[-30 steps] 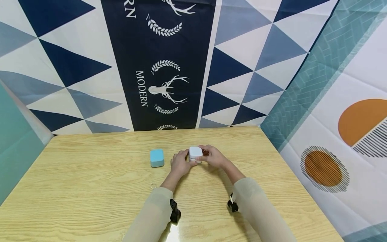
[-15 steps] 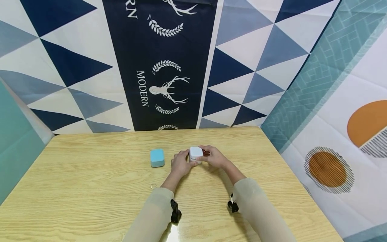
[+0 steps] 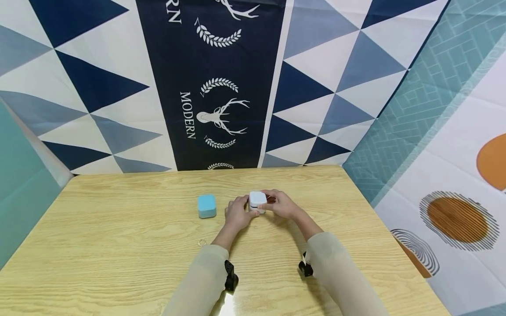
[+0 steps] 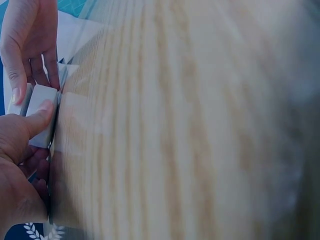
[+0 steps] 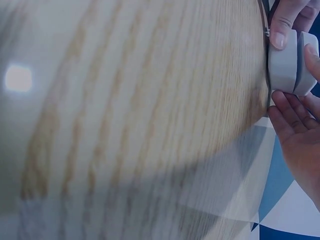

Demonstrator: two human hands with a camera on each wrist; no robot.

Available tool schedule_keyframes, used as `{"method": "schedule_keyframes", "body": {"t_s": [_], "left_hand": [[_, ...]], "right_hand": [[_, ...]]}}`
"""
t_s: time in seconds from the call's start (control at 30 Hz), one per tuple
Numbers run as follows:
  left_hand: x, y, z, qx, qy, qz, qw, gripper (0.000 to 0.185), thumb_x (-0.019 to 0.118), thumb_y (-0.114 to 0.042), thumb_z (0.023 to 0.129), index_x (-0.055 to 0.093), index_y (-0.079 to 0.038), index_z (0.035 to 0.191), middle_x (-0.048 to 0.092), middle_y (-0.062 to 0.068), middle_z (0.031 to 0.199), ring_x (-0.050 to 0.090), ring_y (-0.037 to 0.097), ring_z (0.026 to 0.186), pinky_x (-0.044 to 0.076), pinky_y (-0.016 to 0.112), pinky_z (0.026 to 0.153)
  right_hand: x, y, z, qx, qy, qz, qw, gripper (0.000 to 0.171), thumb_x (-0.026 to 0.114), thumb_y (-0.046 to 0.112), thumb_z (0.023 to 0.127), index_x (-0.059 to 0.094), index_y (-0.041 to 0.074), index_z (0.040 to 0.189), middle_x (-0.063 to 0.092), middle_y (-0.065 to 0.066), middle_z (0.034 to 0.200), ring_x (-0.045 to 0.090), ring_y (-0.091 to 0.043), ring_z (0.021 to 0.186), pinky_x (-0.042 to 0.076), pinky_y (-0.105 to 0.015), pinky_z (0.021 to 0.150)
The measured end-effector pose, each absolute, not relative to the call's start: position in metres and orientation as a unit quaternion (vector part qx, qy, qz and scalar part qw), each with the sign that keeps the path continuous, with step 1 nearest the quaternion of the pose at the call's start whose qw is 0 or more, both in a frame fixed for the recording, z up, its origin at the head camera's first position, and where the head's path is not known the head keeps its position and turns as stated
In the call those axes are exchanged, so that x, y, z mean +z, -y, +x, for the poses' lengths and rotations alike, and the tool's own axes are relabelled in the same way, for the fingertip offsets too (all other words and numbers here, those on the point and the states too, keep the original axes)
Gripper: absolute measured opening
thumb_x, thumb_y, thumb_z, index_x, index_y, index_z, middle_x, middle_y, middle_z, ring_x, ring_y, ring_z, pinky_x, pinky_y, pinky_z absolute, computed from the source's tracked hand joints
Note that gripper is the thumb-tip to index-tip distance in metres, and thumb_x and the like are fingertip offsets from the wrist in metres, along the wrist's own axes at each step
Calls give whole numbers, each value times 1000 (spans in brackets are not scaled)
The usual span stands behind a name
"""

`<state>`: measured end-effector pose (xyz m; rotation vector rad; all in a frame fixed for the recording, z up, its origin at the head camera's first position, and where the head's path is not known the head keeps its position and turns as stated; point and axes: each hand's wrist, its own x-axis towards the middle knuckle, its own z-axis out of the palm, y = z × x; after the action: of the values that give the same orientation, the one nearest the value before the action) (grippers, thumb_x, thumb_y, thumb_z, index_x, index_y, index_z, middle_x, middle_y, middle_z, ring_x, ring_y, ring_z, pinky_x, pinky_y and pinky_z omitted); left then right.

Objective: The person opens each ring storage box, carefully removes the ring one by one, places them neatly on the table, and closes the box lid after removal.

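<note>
Fingers of both hands pinch the white box (image 3: pixel 257 200); lid seems slightly ajar, view blurred | wooden table (image 3: pixel 118 245) | left hand (image 3: pixel 236 214) at box's 8 o'clock | right hand (image 3: pixel 281 204) at 3 | blue box (image 3: pixel 207 206) at 9 | ring (image 3: pixel 202 242) at 7

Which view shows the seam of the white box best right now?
The right wrist view: the white box fills the edge with a dark gap between lid and base, left hand and right hand gripping it. The left wrist view shows part of it; the head view shows it small, seam unreadable.
</note>
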<state>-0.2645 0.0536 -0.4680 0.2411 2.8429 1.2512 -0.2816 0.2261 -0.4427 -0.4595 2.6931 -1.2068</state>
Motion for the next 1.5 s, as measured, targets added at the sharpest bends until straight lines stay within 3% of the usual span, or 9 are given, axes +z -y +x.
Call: {"method": "schedule_keyframes", "body": {"t_s": [0.33, 0.7, 1.5], "left_hand": [[-468, -53, -265, 398, -914, 78, 14, 67, 73, -36, 79, 49, -9, 136, 55, 11, 131, 49, 31, 110, 35, 45, 88], [-468, -54, -266, 394, -916, 78, 18, 68, 73, -36, 79, 48, -8, 136, 55, 11, 132, 48, 31, 112, 35, 45, 89], [-468, -54, -265, 385, -920, 75, 24, 68, 72, -37, 80, 48, -8, 136, 54, 11, 133, 48, 32, 111, 36, 45, 89]], "right_hand": [[-441, -224, -281, -405, -898, -150, 81, 51, 65, 20, 88, 51, -3, 131, 59, -18, 112, 56, -27, 100, 46, -40, 88], [-405, -213, -259, -409, -895, -153, 92, 49, 61, 12, 90, 47, -12, 129, 57, -26, 115, 55, -34, 102, 46, -43, 89], [-408, -215, -261, -421, -890, -143, 98, 49, 62, 15, 90, 48, -9, 130, 57, -25, 118, 55, -32, 105, 44, -43, 92]]}}
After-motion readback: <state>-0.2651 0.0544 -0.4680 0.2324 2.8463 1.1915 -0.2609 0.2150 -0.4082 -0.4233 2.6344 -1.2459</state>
